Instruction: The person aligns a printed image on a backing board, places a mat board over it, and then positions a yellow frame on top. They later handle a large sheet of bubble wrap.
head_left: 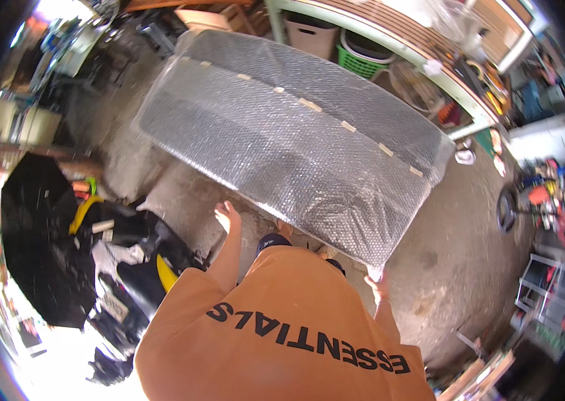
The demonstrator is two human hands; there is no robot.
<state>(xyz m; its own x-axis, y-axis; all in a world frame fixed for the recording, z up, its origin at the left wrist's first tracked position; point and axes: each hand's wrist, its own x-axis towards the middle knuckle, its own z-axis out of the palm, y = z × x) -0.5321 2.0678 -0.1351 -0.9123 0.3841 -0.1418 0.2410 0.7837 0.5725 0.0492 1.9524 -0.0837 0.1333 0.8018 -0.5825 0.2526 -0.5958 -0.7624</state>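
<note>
A long sheet of clear bubble wrap [262,147] lies spread in front of me, with a row of short tan tape strips [310,105] across it. Something dark shows through the wrap, but I cannot make out what it covers. At its near right corner, my right hand [377,286] is closed on the bubble wrap, pinching its tip. My left hand [228,217] is off the near edge to the left, fingers apart and holding nothing.
A motorcycle [129,260] with black and yellow panels stands at my left, beside a black umbrella [45,234]. Beyond the wrap is a workbench [389,37] with a green basket [361,61] under it. A metal rack [543,281] is at the right.
</note>
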